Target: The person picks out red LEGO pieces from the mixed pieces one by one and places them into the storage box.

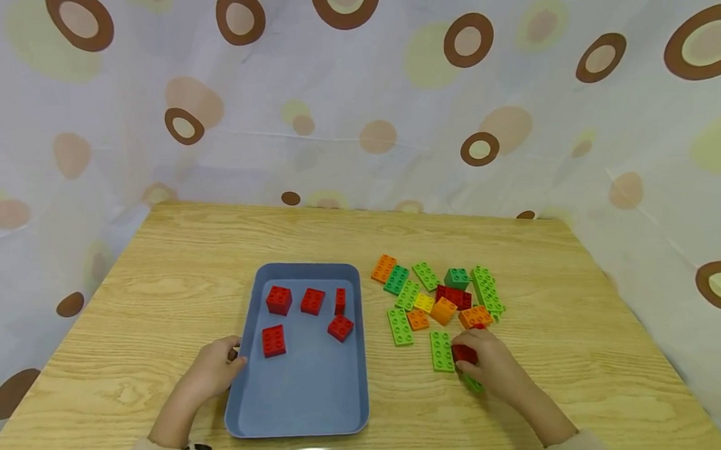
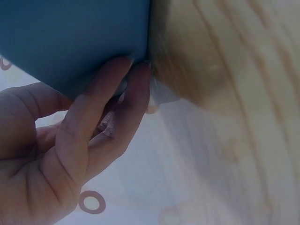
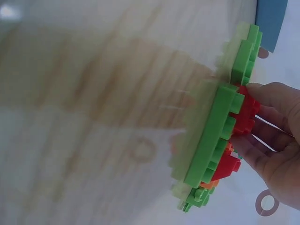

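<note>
A blue-grey tray (image 1: 302,405) lies on the table, with several red bricks (image 1: 273,341) spread over its upper half. At its left side my left hand (image 1: 212,369) grips the rim; in the left wrist view the fingers (image 2: 105,86) press on the outer wall and the thumb goes behind the edge. Right of the tray, my right hand (image 1: 493,364) pinches a red toy brick (image 1: 464,355) between thumb and fingers. A light green brick (image 1: 442,351) lies just left of it, and another green brick (image 1: 473,382) is partly hidden under the hand. In the right wrist view the held red brick (image 3: 244,112) sits behind a long green brick (image 3: 211,136).
Beyond my right hand lies a loose group of bricks: orange (image 1: 444,310), yellow (image 1: 424,302), dark green (image 1: 457,278), light green (image 1: 488,290) and dark red (image 1: 452,295). A patterned cloth (image 1: 354,103) hangs behind the wooden table (image 1: 173,262).
</note>
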Demonstrator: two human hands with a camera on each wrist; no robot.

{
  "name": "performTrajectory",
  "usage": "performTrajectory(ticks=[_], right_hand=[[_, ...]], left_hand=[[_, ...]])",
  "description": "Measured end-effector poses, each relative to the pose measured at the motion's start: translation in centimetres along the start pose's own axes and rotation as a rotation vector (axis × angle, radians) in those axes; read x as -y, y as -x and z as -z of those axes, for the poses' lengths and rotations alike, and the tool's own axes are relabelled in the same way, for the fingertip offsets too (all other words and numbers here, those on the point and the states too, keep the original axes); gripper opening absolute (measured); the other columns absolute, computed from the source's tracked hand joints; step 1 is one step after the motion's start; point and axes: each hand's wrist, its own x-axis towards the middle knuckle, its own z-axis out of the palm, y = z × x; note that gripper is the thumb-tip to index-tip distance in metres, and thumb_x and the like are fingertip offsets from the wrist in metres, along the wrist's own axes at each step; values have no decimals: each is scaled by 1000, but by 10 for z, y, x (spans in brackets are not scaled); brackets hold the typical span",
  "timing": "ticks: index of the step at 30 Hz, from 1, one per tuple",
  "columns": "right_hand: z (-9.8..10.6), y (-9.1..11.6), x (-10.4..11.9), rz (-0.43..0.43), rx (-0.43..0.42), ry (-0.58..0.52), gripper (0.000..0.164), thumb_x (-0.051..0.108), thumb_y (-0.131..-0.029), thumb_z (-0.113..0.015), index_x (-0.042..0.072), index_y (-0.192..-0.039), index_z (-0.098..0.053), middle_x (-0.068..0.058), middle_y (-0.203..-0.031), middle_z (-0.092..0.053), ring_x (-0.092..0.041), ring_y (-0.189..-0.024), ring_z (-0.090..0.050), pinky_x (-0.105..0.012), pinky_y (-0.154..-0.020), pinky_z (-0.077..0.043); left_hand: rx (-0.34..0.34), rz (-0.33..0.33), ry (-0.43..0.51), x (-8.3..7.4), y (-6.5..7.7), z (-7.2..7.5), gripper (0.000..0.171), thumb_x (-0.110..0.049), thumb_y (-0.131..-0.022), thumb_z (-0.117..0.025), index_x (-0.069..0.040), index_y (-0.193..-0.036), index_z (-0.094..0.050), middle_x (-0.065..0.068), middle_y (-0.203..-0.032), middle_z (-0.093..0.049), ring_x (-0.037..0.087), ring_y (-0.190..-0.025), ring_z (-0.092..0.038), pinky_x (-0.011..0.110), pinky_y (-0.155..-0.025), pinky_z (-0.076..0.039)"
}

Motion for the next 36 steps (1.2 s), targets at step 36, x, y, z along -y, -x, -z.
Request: performTrajectory(ticks=[36], right_hand=[[7, -121, 151, 361, -33, -177, 28, 7, -74, -67, 2, -101, -61, -12, -102, -59, -21, -93, -49, -32, -75, -47]], left_hand=[[9, 9, 17, -1, 0, 3, 32, 0, -79, -53, 16, -107, -48, 17, -78, -60, 23, -70, -55, 36, -59, -48]])
